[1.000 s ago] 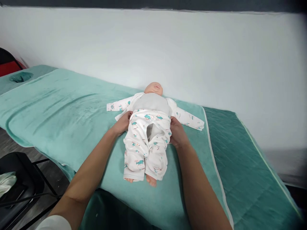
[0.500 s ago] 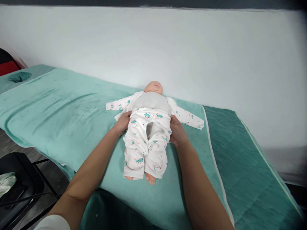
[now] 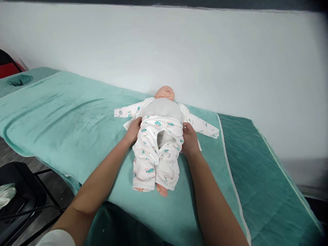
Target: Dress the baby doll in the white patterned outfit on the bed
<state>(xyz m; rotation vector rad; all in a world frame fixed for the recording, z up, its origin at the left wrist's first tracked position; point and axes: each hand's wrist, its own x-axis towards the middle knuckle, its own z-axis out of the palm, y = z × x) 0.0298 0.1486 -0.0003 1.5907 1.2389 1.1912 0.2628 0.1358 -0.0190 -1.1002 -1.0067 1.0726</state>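
Baby doll [image 3: 161, 112] lies on its back at centre frame, head toward the white wall [image 3: 179, 51], feet toward me. It rests on a teal towel [image 3: 64, 116] spread over the padded bed [image 3: 256, 164], which runs from upper left to lower right of the frame.

The doll wears white printed trousers [image 3: 153, 150]; bare feet show at the cuffs. Its grey torso is uncovered above the waistband. A white printed top [image 3: 202, 126] lies open beneath it, sleeves spread flat to left and right.

My left hand [image 3: 133, 130] sits at the left side of the waistband, fingers curled onto the cloth at the doll's hip. My right hand [image 3: 190, 138] sits at the right side of the waistband, fingers likewise closed on the fabric edge. Both hands pinch the trousers at hip level, one on each side of the doll; both forearms reach in from the lower frame.

Lower left of frame: a black chair [image 3: 20, 198] with pale cloth [image 3: 6, 194] on it, beside the bed. Upper left: a red object [image 3: 9, 68], partly cut off
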